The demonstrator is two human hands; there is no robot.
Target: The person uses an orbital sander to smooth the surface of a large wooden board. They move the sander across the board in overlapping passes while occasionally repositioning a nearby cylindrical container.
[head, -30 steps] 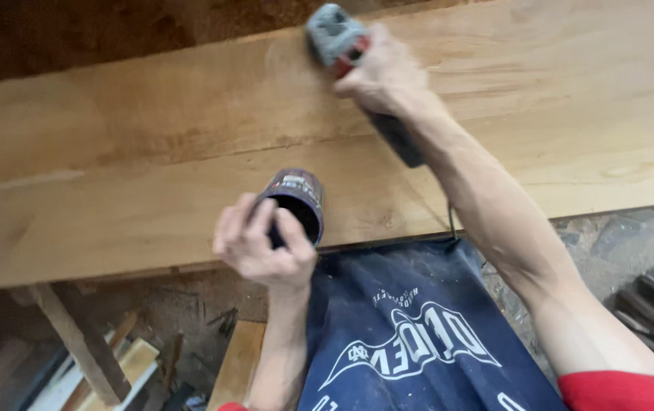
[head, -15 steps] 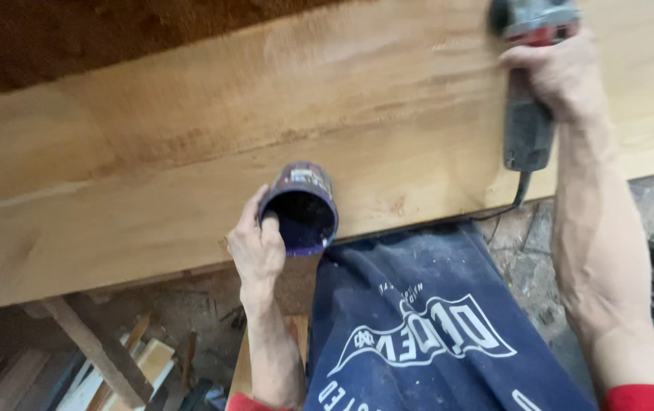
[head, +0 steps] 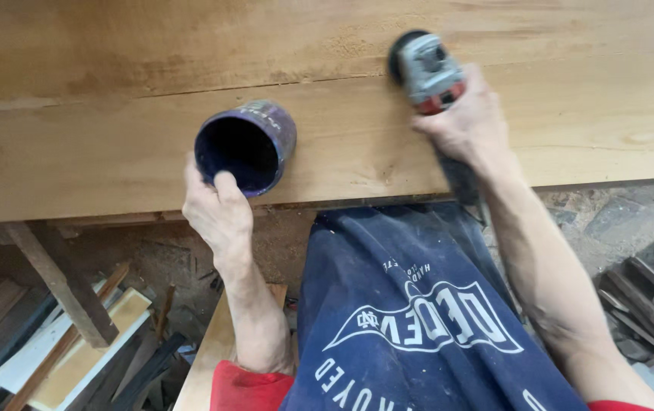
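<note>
the left hand (head: 216, 209) was closed around a dark purple cup (head: 245, 148), the thumb hooked over the near rim and the other fingers wrapped behind it. the cup lay tipped toward the camera so that its dark inside showed, and it rested on the wide wooden plank (head: 114, 114) near the plank's front edge. what was in the cup could not be told.

the right hand (head: 468, 125) was clamped around the body of a grey and red power sander (head: 426, 68), with the tool's head pressed flat against the plank further back and to the right of the cup. a black handle end and cord (head: 460, 179) ran back from under the palm toward the person. the cup and the sander were well apart, with bare wood between them.

the plank was pale brown, with a long crack or seam running across it just behind the cup. the person wore a dark blue apron (head: 411, 320) with white lettering over red sleeves. below the plank's edge, on the left, a slanted wooden support (head: 60, 281) and a pile of loose wooden offcuts (head: 76, 358) lay on the dusty floor. more dark slats (head: 650, 297) lay at the far right.
</note>
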